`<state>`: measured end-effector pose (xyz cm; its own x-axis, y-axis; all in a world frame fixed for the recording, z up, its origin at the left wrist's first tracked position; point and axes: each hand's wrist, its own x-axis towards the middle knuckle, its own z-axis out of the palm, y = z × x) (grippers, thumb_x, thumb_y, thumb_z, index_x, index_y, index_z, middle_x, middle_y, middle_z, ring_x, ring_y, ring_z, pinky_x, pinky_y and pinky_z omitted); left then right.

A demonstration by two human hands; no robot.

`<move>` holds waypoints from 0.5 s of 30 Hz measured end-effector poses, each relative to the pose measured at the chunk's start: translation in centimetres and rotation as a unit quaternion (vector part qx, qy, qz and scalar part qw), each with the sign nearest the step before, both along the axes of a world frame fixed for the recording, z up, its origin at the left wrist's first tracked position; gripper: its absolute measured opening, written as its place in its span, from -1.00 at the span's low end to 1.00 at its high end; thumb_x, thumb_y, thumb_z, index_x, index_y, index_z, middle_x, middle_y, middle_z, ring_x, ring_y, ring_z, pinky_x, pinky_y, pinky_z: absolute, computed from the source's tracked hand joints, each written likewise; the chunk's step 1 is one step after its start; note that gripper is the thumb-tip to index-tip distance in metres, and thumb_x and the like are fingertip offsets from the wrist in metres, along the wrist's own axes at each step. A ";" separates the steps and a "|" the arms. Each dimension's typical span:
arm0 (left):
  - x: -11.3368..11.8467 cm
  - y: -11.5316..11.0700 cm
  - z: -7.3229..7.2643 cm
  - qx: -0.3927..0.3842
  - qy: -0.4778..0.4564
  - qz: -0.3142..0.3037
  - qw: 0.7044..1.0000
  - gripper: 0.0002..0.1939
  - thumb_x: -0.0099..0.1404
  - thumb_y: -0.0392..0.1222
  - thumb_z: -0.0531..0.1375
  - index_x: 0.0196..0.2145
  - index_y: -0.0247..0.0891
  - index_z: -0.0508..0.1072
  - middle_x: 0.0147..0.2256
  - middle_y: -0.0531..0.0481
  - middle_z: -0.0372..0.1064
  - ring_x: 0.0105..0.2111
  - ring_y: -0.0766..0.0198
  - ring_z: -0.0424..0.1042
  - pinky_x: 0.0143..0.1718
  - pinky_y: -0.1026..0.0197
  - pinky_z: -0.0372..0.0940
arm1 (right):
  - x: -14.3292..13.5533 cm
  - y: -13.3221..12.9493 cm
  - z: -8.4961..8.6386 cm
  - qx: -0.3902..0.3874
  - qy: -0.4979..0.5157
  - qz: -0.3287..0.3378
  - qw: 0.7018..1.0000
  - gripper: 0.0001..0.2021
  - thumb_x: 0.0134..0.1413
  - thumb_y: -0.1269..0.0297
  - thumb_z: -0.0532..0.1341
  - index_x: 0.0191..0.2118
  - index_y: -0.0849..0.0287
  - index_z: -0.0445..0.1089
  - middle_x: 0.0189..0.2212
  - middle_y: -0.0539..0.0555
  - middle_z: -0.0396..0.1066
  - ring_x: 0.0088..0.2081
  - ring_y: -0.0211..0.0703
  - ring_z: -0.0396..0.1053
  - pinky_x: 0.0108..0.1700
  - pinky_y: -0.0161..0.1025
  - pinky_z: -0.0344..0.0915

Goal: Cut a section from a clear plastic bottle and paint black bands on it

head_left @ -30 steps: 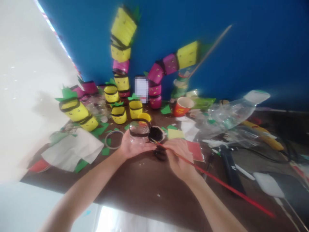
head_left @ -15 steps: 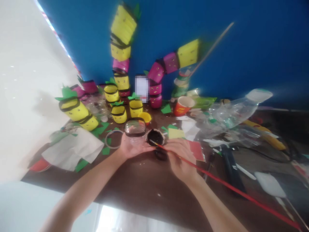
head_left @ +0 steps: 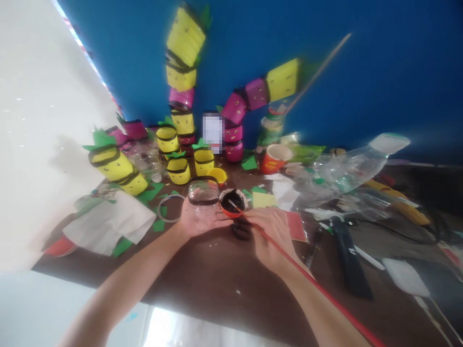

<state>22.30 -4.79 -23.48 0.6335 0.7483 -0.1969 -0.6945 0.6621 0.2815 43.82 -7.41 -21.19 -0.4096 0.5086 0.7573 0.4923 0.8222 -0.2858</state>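
Observation:
My left hand [head_left: 198,225] is curled around the base of a clear plastic cup [head_left: 203,200], which looks like a cut bottle piece with a black band around its rim. Just right of it, against the left fingertips, is a small red pot of black paint [head_left: 232,209]. My right hand [head_left: 273,233] grips a paintbrush [head_left: 275,245] with a long red handle, its tip inside the pot. The handle runs down along my right forearm. Scissors, of which the black handles [head_left: 240,231] show, lie under the pot, partly hidden.
Yellow cups with painted faces [head_left: 178,172] stand behind my hands, near a small yellow pot [head_left: 218,176]. Stacked pink and yellow cups lean against the blue wall. A red paper cup [head_left: 275,159], clear bottles [head_left: 347,166] and paper scraps fill the right; a white cloth [head_left: 112,219] lies left.
The brush handle's rear end has swung down and to the left, closer to my right forearm. More of the pot's red outside shows. My left hand and the clear cup have barely moved.

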 end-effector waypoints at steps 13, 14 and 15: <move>0.3 0.0 0.0 -0.015 -0.016 0.053 0.998 -0.30 0.15 0.14 0.09 0.07 -0.50 0.30 0.03 -0.45 0.34 0.08 -0.25 0.30 0.12 -0.19 0.09 | -0.1 0.2 -0.2 0.016 -0.028 -0.013 0.999 -0.81 0.12 0.52 0.11 -0.16 0.14 0.27 -0.28 0.11 0.49 -0.21 -0.11 0.40 -0.09 -0.05 0.20; 0.3 0.0 0.0 -0.015 -0.018 0.057 0.998 -0.29 0.15 0.15 0.09 0.08 -0.49 0.29 0.06 -0.45 0.32 0.11 -0.25 0.28 0.12 -0.20 0.09 | -0.1 0.1 -0.2 0.009 -0.018 -0.012 1.000 -0.82 0.13 0.51 0.10 -0.17 0.14 0.27 -0.29 0.10 0.49 -0.22 -0.12 0.40 -0.09 -0.05 0.20; 0.4 0.0 -0.1 -0.014 -0.021 0.059 0.998 -0.29 0.16 0.14 0.08 0.10 -0.47 0.28 0.08 -0.43 0.30 0.13 -0.26 0.25 0.12 -0.20 0.09 | -0.1 0.1 -0.2 0.006 -0.007 -0.011 1.000 -0.83 0.12 0.51 0.10 -0.18 0.14 0.27 -0.30 0.10 0.49 -0.23 -0.12 0.40 -0.09 -0.05 0.20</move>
